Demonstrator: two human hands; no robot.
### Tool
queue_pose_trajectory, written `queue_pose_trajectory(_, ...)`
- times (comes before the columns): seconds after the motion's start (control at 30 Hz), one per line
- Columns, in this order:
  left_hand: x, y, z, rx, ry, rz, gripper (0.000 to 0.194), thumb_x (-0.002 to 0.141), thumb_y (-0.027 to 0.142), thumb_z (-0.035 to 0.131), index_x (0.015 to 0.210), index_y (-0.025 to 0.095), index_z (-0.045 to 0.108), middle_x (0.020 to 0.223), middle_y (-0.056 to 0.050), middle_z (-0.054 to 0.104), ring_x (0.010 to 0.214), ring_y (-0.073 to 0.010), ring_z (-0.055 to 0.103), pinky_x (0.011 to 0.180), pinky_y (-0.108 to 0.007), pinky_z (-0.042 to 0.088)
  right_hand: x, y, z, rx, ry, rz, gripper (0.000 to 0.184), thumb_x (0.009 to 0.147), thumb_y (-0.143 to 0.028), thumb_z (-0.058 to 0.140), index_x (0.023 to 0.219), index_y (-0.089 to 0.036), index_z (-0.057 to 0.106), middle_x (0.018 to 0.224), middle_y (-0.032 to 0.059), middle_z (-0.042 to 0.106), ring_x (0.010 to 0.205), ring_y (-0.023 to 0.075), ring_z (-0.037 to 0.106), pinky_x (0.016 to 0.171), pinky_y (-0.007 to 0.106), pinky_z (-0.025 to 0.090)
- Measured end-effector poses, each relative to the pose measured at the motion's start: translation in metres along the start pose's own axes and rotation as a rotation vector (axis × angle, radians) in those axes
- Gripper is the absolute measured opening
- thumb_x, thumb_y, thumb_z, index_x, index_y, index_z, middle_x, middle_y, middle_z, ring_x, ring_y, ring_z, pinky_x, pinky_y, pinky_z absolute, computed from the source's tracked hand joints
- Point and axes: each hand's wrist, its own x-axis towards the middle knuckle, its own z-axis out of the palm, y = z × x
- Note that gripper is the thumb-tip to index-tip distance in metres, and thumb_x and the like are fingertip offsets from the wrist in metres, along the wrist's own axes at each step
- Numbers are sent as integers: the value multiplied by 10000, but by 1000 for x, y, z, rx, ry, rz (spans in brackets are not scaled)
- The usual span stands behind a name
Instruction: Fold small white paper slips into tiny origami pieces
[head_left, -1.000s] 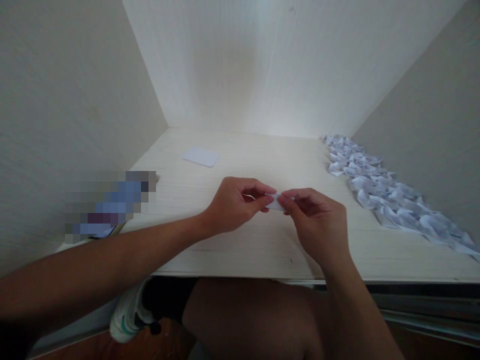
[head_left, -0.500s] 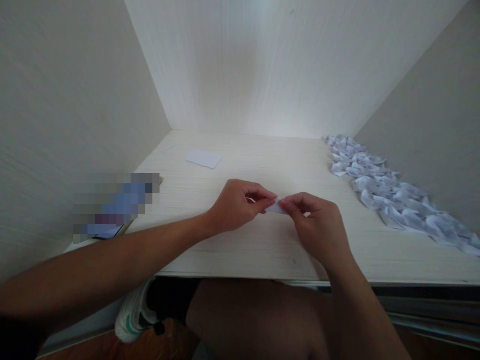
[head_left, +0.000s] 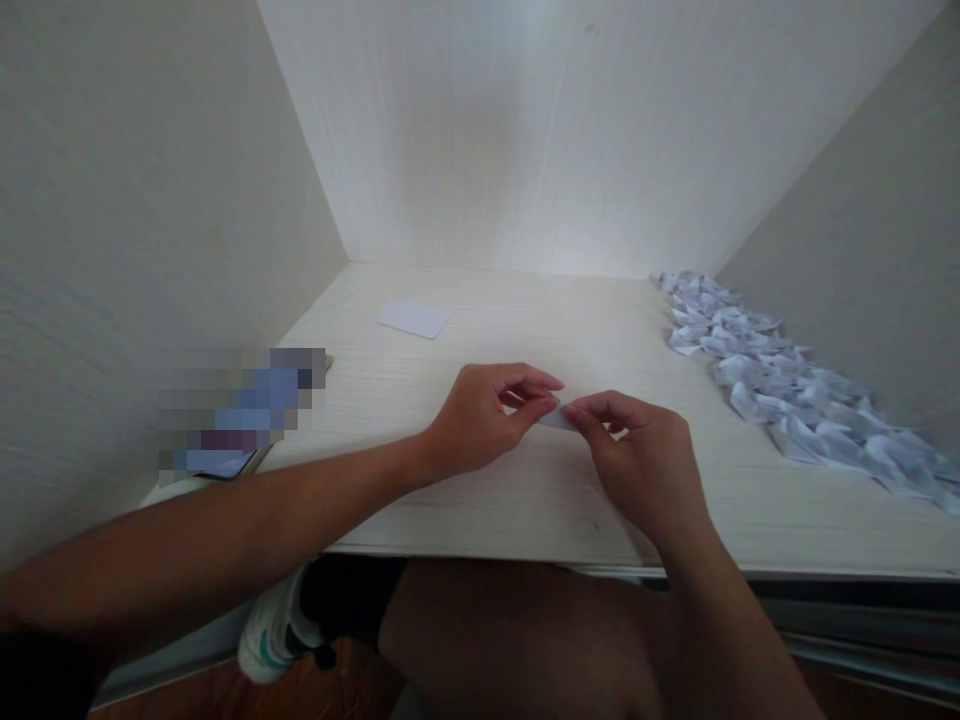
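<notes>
Over the middle of the pale wooden desk [head_left: 465, 520], both my hands pinch one small folded piece of white paper [head_left: 556, 417]. My left hand [head_left: 487, 415] grips its left end between thumb and fingers. My right hand [head_left: 637, 460] holds its right end with thumb and forefinger pressed together. Most of the paper is hidden by my fingertips. The paper hangs just above the desk surface.
A long heap of several folded white paper pieces [head_left: 795, 400] runs along the right wall. A flat white sheet [head_left: 412, 318] lies at the back left. A blurred object [head_left: 240, 405] rests at the left edge. Walls enclose three sides; my knee and a shoe [head_left: 274, 630] show below.
My hands have kept their pinch on the paper and shifted slightly lower and right in view, fingers working at its middle. The view has drifted a little.
</notes>
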Motion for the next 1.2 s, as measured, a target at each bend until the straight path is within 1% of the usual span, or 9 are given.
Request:
queue_pose_trajectory(0.13, -1, 3, 1, -11, 5, -5, 167, 853, 210, 778, 997, 138, 819, 866, -84, 828, 781, -173, 786, 739, -263, 647, -1, -3, 2, -4, 21, -51, 167, 855, -292, 687, 776, -234, 822, 700, 19, 791, 547, 176, 622, 590, 311, 444)
queue_pose_trajectory(0.33, 0, 2, 1, -59, -2, -24, 201, 850, 212, 778, 1036, 144, 811, 835, -64, 817, 767, -161, 778, 760, -264, 644, 0, -4, 2, -35, 28, -43, 171, 853, -302, 680, 792, -238, 827, 727, 22, 804, 531, 175, 616, 598, 315, 447)
queue_pose_trajectory(0.47, 1, -4, 0, -77, -21, -115, 263, 805, 250, 822, 1043, 139, 813, 797, -46, 771, 692, -132, 726, 666, -228, 617, 0, -3, 1, -40, 43, -40, 181, 854, -305, 671, 783, -234, 820, 736, 27, 806, 555, 183, 634, 618, 318, 456)
queue_pose_trajectory(0.57, 2, -4, -1, -86, -28, -137, 241, 775, 241, 840, 996, 147, 822, 722, -6, 698, 615, -98, 656, 603, -200, 572, 0, -3, 1, -45, 50, -28, 191, 856, -321, 669, 777, -229, 816, 726, 30, 800, 549, 184, 623, 594, 313, 442)
queue_pose_trajectory(0.67, 3, -4, -2, -103, -28, -134, 247, 763, 246, 847, 991, 151, 822, 712, 5, 674, 613, -90, 636, 605, -197, 559, -1, -3, 1, -54, 52, -22, 190, 859, -322, 668, 782, -230, 816, 733, 30, 800, 555, 184, 621, 599, 314, 440)
queue_pose_trajectory(0.8, 2, -7, 0, -135, -61, -184, 272, 763, 278, 848, 1000, 150, 813, 731, -12, 706, 638, -105, 657, 613, -211, 575, 0, -3, 1, -53, 67, -9, 187, 858, -318, 666, 786, -229, 813, 737, 31, 799, 556, 183, 621, 611, 323, 444)
queue_pose_trajectory(0.93, 1, -6, 1, -144, -86, -201, 263, 767, 263, 835, 1003, 152, 805, 781, -42, 762, 698, -131, 704, 634, -224, 593, 1, -5, 0, 4, 86, 15, 192, 852, -343, 673, 772, -231, 806, 708, 29, 787, 571, 189, 634, 628, 334, 457)
queue_pose_trajectory(1.07, -1, -2, 2, -185, -51, -192, 228, 775, 278, 838, 954, 149, 781, 846, -68, 787, 737, -151, 724, 623, -236, 598, 0, -8, 3, 108, 97, 49, 175, 851, -333, 686, 755, -232, 792, 711, 30, 787, 631, 203, 667, 647, 337, 481)
queue_pose_trajectory(1.2, -2, 1, 4, -204, -11, -185, 246, 769, 312, 864, 909, 138, 761, 847, -73, 783, 746, -160, 725, 621, -243, 604, -2, -8, 10, 242, 117, 93, 152, 847, -332, 713, 766, -228, 788, 754, 35, 805, 679, 215, 703, 698, 355, 513)
